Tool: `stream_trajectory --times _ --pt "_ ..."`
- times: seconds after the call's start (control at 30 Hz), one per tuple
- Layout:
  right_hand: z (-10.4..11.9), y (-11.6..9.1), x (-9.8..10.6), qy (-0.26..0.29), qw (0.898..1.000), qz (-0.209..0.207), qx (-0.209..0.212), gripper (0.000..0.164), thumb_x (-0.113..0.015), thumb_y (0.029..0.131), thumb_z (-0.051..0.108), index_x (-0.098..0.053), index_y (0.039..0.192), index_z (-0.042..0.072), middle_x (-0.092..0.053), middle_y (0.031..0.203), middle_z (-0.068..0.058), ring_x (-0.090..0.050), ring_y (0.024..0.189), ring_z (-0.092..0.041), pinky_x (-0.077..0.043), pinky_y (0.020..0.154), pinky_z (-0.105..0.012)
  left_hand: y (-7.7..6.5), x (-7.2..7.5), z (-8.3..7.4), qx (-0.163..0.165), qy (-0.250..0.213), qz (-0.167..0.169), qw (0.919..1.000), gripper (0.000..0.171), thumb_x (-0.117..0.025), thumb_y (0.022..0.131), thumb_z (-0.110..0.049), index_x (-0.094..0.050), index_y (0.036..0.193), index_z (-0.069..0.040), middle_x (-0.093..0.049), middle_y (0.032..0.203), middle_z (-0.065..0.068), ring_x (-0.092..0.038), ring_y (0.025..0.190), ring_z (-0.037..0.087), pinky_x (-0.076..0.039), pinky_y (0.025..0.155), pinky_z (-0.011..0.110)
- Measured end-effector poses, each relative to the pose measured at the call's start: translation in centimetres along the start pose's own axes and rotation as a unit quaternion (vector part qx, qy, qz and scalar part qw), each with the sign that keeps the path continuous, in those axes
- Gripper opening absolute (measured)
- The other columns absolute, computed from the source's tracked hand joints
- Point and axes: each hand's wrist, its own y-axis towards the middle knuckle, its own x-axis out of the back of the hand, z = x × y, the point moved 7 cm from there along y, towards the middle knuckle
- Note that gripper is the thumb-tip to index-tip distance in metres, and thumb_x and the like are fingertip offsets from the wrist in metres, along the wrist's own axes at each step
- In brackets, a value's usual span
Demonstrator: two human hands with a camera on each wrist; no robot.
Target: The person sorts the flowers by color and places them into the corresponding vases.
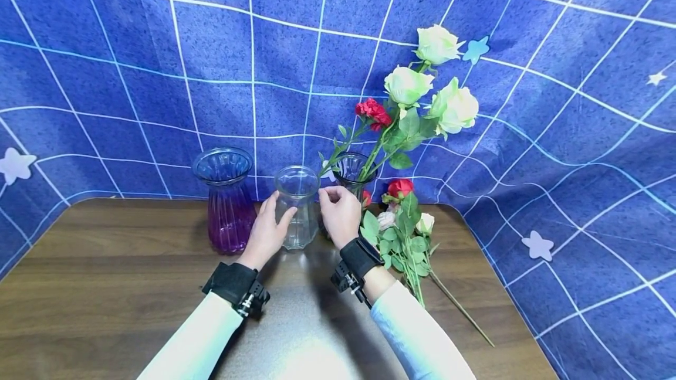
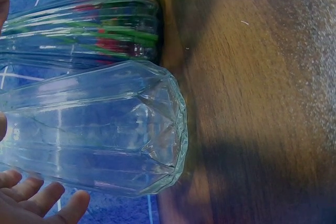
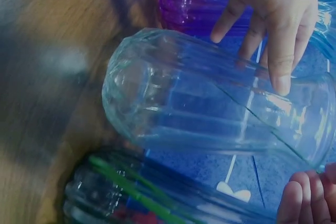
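Observation:
A clear glass vase point(image 1: 298, 223) stands upright on the wooden table. My left hand point(image 1: 268, 228) lies along its left side, fingers fairly straight, the thumb in front against the glass in the right wrist view. Beside the vase's rim, my right hand point(image 1: 340, 213) has curled fingers point(image 3: 307, 195) with thumb and index together. A thin dark line point(image 3: 244, 104) runs across the glass towards those fingertips; whether they pinch it or the rim cannot be told. Behind the right hand, a dark glass vase point(image 2: 79, 35) holds white roses point(image 1: 409, 85) and a red flower point(image 1: 374, 114).
A purple and blue vase point(image 1: 227, 216) stands to the left of the left hand. Loose flowers with leafy stems point(image 1: 409, 239) lie on the table point(image 1: 132, 286) at right, one long stem reaching forward. A blue patterned cloth point(image 1: 211, 92) hangs behind and at the sides.

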Motion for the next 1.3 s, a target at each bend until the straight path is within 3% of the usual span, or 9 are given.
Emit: stream_trajectory --times 0.33,0.73,0.93,1.17,1.3 --pt "-3.0 -0.6 4.1 -0.035 0.999 0.003 -0.011 0.012 -0.068 0.082 0.018 -0.074 0.083 0.008 -0.071 0.073 -0.008 -0.064 0.065 -0.019 -0.049 0.061 -0.029 0.1 -0.2 -0.1 0.0 -0.001 0.004 1.0 0.068 -0.051 0.096 -0.036 -0.025 0.145 0.003 -0.03 0.148 0.024 -0.033 0.136 0.037 -0.028 0.112 0.048" --pt "-9.2 -2.2 10.9 -0.11 0.993 0.01 -0.051 0.013 -0.068 0.082 0.017 -0.074 0.084 0.005 -0.072 0.077 -0.01 -0.064 0.068 -0.018 -0.048 0.063 -0.027 0.2 -0.2 0.2 0.001 0.005 0.008 1.0 0.068 -0.05 0.096 -0.036 -0.025 0.145 0.003 -0.03 0.148 0.024 -0.033 0.136 0.037 -0.028 0.112 0.048" --pt "-12.2 -3.8 13.1 -0.142 0.986 0.016 -0.083 0.012 -0.067 0.081 0.016 -0.074 0.083 0.006 -0.071 0.076 -0.009 -0.062 0.066 -0.015 -0.046 0.063 -0.026 0.0 -0.1 0.0 0.0 0.002 0.004 1.0 0.068 -0.05 0.096 -0.036 -0.025 0.145 0.004 -0.03 0.148 0.025 -0.033 0.135 0.038 -0.027 0.112 0.048" --pt "-13.7 -5.0 15.5 -0.165 0.982 0.013 -0.095 0.011 -0.068 0.081 0.015 -0.073 0.082 0.006 -0.071 0.074 -0.009 -0.06 0.063 -0.012 -0.044 0.06 -0.026 -0.1 -0.1 -0.3 -0.003 0.002 0.005 1.0 0.068 -0.05 0.096 -0.036 -0.024 0.145 0.005 -0.029 0.148 0.027 -0.033 0.134 0.04 -0.028 0.112 0.05" --pt "-14.6 -5.7 16.2 -0.182 0.976 0.039 -0.112 0.013 -0.066 0.081 0.015 -0.073 0.083 0.005 -0.07 0.072 -0.007 -0.058 0.061 -0.01 -0.043 0.059 -0.026 -0.1 -0.1 -0.2 -0.004 0.004 0.005 1.0 0.068 -0.05 0.096 -0.036 -0.024 0.145 0.004 -0.029 0.147 0.027 -0.034 0.134 0.04 -0.028 0.111 0.05"
